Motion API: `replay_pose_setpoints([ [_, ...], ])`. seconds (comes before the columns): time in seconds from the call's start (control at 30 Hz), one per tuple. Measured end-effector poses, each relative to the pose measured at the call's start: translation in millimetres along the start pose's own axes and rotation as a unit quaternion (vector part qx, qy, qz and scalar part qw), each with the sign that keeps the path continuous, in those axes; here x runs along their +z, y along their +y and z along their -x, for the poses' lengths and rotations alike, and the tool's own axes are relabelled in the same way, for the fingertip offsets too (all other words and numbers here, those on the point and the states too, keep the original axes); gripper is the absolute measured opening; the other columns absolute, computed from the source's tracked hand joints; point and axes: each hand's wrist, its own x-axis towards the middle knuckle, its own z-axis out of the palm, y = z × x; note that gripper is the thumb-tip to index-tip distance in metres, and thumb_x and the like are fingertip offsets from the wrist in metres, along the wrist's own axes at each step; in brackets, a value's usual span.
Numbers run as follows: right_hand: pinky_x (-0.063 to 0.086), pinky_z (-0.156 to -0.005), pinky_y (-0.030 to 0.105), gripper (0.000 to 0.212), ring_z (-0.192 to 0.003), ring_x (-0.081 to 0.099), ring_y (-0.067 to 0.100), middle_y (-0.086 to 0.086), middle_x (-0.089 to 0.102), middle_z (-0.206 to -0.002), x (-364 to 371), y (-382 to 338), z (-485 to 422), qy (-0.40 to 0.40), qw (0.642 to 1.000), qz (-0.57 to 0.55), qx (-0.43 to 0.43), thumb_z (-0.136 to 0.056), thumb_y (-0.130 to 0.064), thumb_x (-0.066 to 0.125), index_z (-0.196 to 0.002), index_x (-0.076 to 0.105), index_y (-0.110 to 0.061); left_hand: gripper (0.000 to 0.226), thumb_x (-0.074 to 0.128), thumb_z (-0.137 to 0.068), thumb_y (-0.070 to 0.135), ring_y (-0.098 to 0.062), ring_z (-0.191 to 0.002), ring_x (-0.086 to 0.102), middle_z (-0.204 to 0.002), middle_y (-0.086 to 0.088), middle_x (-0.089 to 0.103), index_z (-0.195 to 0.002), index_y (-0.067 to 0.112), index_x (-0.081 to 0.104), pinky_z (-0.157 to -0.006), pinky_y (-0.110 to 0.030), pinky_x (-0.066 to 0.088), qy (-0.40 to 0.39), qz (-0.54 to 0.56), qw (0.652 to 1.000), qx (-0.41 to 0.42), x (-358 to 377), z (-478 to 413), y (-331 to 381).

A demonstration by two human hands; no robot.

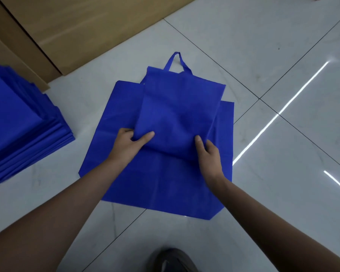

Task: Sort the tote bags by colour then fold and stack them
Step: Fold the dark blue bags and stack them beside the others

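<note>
Gripping folded bag's [179, 110] near edge with left hand [129, 144], right hand [209, 154]: thumbs [145, 138] on top, fingertips hidden beneath cloth. Noted stack [22, 124] cropped at left.

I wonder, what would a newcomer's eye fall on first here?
The bright blue tote bag at the centre of the pale tiled floor, gripped at its near fold by the left hand and right hand. A stack of folded blue bags sits at far left.
</note>
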Motion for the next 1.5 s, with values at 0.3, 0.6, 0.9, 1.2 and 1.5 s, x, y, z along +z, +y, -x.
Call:
replay_pose_setpoints([
  [0.3, 0.044, -0.059, 0.03, 0.01, -0.067, 0.047, 0.015, -0.004, 0.047, -0.079, 16.0, -1.0, -12.0, 0.123, 0.984, 0.129, 0.031, -0.095, -0.023, 0.046, -0.098, 0.041, -0.014, 0.055, 0.065, -0.08, 0.051, -0.017, -0.053, 0.038, -0.074, -0.007, 0.043, -0.055, 0.012, 0.034, -0.051, -0.03, 0.034, 0.119, -0.065, 0.989, -0.053, 23.9, -11.5, 1.4],
  [0.6, 0.036, -0.1, 0.037, 0.066, -0.13, 0.028, 0.032, 0.015, 0.019, -0.149, 6.1, -5.5, -25.1, 0.064, 0.896, 0.426, -0.11, -0.081, -0.006, 0.053, -0.141, 0.026, -0.012, 0.05, 0.047, -0.094, 0.011, -0.024, -0.139, 0.022, -0.155, -0.008, 0.016, -0.142, 0.018, 0.034, -0.112, -0.04, 0.021, 0.112, -0.385, 0.893, 0.205, 48.6, -5.2, 18.5],
  [0.9, -0.001, -0.116, 0.046, 0.05, -0.146, 0.004, 0.026, -0.002, 0.009, -0.159, 20.3, -44.5, -119.6, -0.123, 0.655, 0.642, -0.379, -0.101, -0.04, 0.029, -0.15, 0.019, -0.031, 0.062, 0.014, -0.093, 0.048, -0.025, -0.145, 0.01, -0.157, -0.005, 0.012, -0.148, 0.02, 0.023, -0.115, -0.044, 0.008, 0.048, -0.437, 0.868, 0.234, 58.0, -23.3, -18.7],
  [1.2, 0.01, -0.115, 0.047, 0.051, -0.145, 0.014, 0.023, -0.007, 0.019, -0.157, 39.9, -30.6, -147.7, -0.149, 0.664, 0.614, -0.4, -0.098, -0.047, 0.015, -0.148, 0.019, -0.036, 0.059, 0.023, -0.094, 0.046, -0.026, -0.142, 0.021, -0.154, -0.008, 0.022, -0.144, 0.016, 0.033, -0.112, -0.045, 0.016, 0.075, -0.442, 0.862, 0.236, 61.6, -25.2, -21.3],
  [1.5, 0.045, -0.054, 0.034, 0.041, -0.086, 0.053, 0.031, 0.014, 0.051, -0.118, 2.9, -18.0, -114.0, 0.036, 0.772, 0.557, -0.302, -0.096, -0.033, 0.036, -0.133, 0.05, -0.021, 0.061, 0.066, -0.082, 0.015, -0.032, -0.141, 0.019, -0.153, -0.012, 0.024, -0.139, 0.016, 0.043, -0.111, -0.053, 0.007, 0.135, -0.491, 0.823, 0.253, 46.0, -25.3, -15.4],
])
